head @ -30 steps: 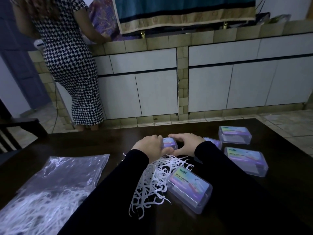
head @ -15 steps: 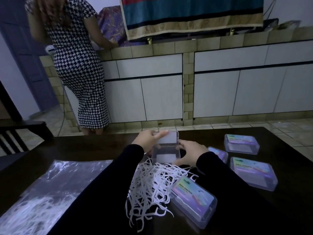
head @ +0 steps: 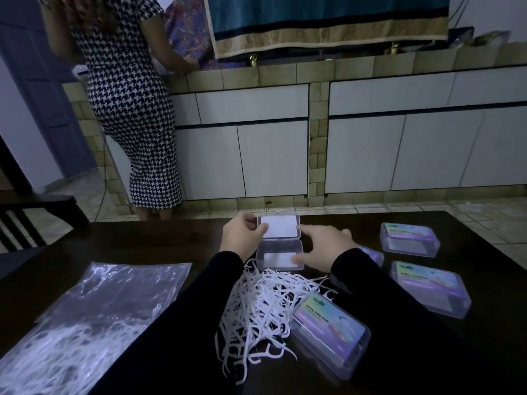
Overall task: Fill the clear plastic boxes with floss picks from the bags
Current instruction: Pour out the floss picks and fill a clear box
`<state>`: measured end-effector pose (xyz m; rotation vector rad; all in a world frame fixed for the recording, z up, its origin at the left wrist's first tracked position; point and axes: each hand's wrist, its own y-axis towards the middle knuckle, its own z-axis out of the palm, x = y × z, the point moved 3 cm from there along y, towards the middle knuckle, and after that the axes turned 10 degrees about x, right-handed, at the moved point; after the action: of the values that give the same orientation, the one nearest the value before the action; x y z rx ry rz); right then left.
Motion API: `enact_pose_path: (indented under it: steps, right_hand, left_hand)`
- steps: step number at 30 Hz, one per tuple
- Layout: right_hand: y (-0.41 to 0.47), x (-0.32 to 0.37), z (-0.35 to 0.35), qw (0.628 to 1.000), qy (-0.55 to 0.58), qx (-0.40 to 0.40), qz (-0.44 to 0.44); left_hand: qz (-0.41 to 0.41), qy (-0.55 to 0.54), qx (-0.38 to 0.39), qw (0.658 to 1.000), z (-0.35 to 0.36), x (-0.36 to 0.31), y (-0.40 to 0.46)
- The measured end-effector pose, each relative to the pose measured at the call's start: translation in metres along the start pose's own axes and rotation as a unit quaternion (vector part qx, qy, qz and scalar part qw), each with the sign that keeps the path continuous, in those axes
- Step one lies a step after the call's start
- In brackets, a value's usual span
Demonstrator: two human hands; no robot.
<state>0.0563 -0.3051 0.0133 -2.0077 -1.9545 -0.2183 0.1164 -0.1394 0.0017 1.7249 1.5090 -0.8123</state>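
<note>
Rectangular clear plastic box (head: 279,253), hinged lid up; thin white floss picks (head: 262,306) alongside

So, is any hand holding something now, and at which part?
The left hand holds the open box by the left edge of its raised lid. The right hand only rests on the base.

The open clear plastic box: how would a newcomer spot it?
On the dark wooden table, look beyond the loose white floss picks, between the two hands. The open clear plastic box is the only one with its lid up; the other boxes are closed, with colourful labels.
</note>
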Motion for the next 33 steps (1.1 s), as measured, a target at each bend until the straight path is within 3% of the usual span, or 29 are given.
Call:
enact_pose_path:
  steps: [2,5,9,15,23,28,33]
  right_hand:
    - [-0.010,0.007,-0.013,0.999,-0.020,-0.043,-0.004]
    - [-0.033,0.033,-0.017,0.998,-0.040,-0.029,-0.026]
    - [-0.057,0.073,0.008,0.994,-0.101,-0.016,-0.024]
    - [-0.062,0.071,0.039,0.982,-0.165,-0.024,0.085]
    - [-0.068,0.049,0.046,0.978,-0.174,-0.040,0.109]
    - [-0.073,0.024,0.033,0.973,-0.191,0.025,0.129]
    - [-0.076,0.004,0.013,0.969,-0.208,0.106,0.077]
  left_hand:
    - [0.039,-0.032,-0.036,0.998,-0.007,-0.004,-0.020]
    - [0.119,-0.014,-0.047,0.992,-0.012,-0.009,-0.056]
    - [0.190,0.140,-0.025,0.972,-0.015,-0.008,-0.089]
    - [0.175,0.214,0.023,0.961,-0.020,0.016,-0.103]
    - [0.191,0.261,0.054,0.945,-0.009,0.020,-0.108]
    - [0.242,0.265,0.059,0.932,-0.004,0.004,-0.113]
    - [0.265,0.320,0.120,0.902,0.015,-0.011,-0.114]
